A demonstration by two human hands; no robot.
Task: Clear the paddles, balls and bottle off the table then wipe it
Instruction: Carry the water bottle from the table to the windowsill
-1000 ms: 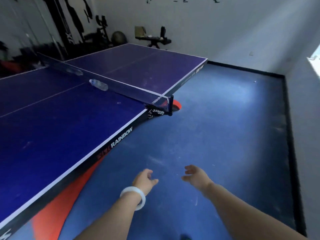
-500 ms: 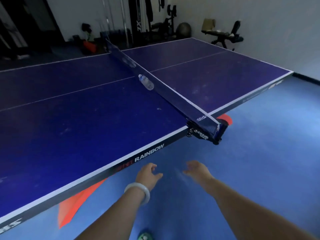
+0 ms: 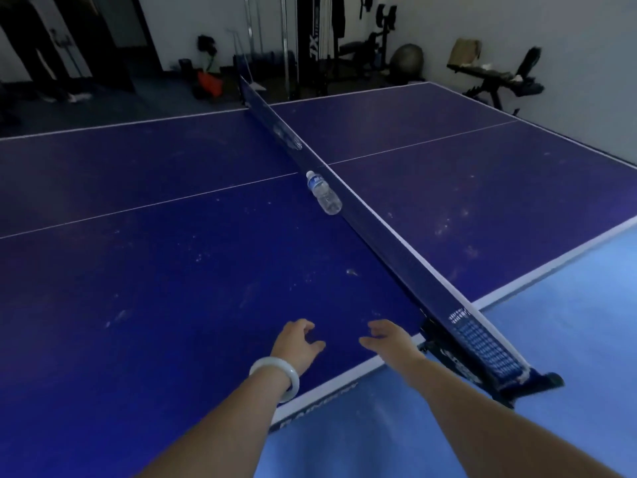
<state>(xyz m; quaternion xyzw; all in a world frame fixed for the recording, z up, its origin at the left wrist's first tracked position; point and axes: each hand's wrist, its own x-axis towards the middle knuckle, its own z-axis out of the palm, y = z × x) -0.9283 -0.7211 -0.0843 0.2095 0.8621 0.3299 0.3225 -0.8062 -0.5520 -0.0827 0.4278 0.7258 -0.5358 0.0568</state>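
A clear plastic water bottle lies on its side on the dark blue table-tennis table, resting against the near-left face of the net around mid-table. My left hand, with a white bangle on the wrist, hovers over the table's near edge, fingers apart and empty. My right hand is beside it, also empty with fingers spread, close to the net clamp. No paddles or balls show in view. Dusty smudges mark the tabletop.
The net clamp juts past the table edge on my right. Blue floor lies to the right. Gym gear stands behind the table: a weight bench, an exercise ball, racks and an orange object.
The view has swung left and moved closer to the table. Both hands, which were over the floor, are now over the table's near edge by the net.
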